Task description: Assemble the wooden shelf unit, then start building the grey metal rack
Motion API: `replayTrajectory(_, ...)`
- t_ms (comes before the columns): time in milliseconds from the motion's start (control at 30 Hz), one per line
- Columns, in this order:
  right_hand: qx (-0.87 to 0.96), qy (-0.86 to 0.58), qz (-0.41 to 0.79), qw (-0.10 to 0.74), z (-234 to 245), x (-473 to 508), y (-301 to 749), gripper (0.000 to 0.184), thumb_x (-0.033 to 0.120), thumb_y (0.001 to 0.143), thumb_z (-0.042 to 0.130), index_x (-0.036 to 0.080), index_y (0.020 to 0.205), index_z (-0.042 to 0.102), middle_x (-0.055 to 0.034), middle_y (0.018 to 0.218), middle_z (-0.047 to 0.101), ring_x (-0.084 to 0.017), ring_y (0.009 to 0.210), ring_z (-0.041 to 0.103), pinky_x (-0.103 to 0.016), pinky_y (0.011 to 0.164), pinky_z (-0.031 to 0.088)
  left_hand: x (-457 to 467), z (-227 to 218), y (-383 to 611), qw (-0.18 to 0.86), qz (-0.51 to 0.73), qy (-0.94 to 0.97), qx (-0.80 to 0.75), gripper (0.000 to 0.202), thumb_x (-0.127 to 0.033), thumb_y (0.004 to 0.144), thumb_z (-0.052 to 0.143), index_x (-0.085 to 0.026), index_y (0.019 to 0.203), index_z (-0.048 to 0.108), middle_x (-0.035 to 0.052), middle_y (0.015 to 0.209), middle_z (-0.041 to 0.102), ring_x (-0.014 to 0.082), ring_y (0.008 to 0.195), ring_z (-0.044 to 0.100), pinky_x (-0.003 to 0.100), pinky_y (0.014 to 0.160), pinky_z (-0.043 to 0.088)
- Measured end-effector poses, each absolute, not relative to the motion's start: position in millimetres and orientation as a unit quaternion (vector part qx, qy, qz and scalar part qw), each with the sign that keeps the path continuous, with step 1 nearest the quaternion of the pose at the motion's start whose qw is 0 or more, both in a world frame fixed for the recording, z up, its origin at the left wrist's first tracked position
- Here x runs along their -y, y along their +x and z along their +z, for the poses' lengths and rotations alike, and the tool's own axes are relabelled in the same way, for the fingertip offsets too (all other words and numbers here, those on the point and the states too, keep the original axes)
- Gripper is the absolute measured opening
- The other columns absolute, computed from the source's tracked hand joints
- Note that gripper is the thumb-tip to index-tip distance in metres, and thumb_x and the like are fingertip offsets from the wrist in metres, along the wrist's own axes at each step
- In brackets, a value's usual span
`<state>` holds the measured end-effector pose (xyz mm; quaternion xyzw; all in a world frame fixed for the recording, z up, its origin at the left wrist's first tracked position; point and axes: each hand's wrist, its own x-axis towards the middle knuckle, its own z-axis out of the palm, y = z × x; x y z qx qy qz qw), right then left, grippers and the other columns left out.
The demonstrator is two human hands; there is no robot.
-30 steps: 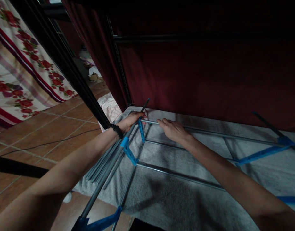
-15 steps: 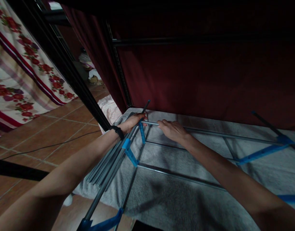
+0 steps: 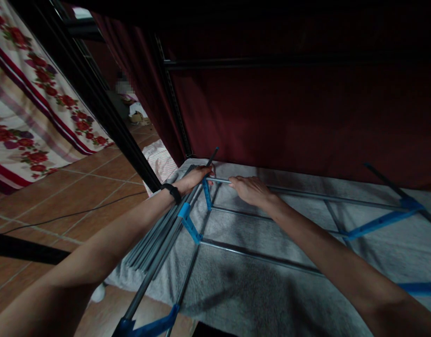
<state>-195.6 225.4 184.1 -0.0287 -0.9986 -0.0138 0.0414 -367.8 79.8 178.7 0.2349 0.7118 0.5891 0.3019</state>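
Note:
A frame of grey metal rods and blue plastic connectors lies on a grey blanket (image 3: 257,290). My left hand (image 3: 193,179) is closed around the upper blue connector (image 3: 207,193) where a long slanted rod (image 3: 155,262) meets it. My right hand (image 3: 248,189) grips a horizontal rod (image 3: 324,197) just right of that connector, fingers wrapped over it. A second blue connector (image 3: 189,222) sits lower on the slanted rod, below my left wrist, which wears a black band (image 3: 172,191).
Several loose grey rods (image 3: 148,245) lie bundled at the blanket's left edge. More blue connectors (image 3: 380,220) sit at the right. A dark red curtain (image 3: 288,112) hangs behind. Tiled floor (image 3: 61,206), a black cable and a floral cloth (image 3: 29,107) lie left.
Almost nothing moved. Both hands keep their grip at the connector; my right hand shifted very slightly left along the rod.

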Motion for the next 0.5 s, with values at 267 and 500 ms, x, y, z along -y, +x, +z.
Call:
replayTrajectory(267,0.999,-0.024,0.014,0.035,185,-229,-199,0.039,0.037,0.106,0.027,0.022,0.12,0.06,-0.0097,0.115,0.073,-0.025,0.102,0.07,-0.034,0.083,0.048,-81,180,-368,0.28,0.569,0.265,-0.726,0.019,-0.031,0.087,0.059,-0.016,0.075,0.063,0.0015,0.066,0.064,0.0117,0.053,0.058,0.02,0.05,0.044)
replayTrajectory(500,0.993,-0.043,0.01,0.113,179,-224,-183,0.05,0.04,0.103,0.042,0.018,0.147,0.042,-0.014,0.133,0.063,-0.025,0.118,0.06,-0.04,0.104,0.041,-80,182,-361,0.282,0.561,0.238,-0.741,0.015,-0.032,0.085,0.064,-0.017,0.087,0.066,0.0006,0.073,0.068,0.0127,0.058,0.06,0.021,0.054,0.048)
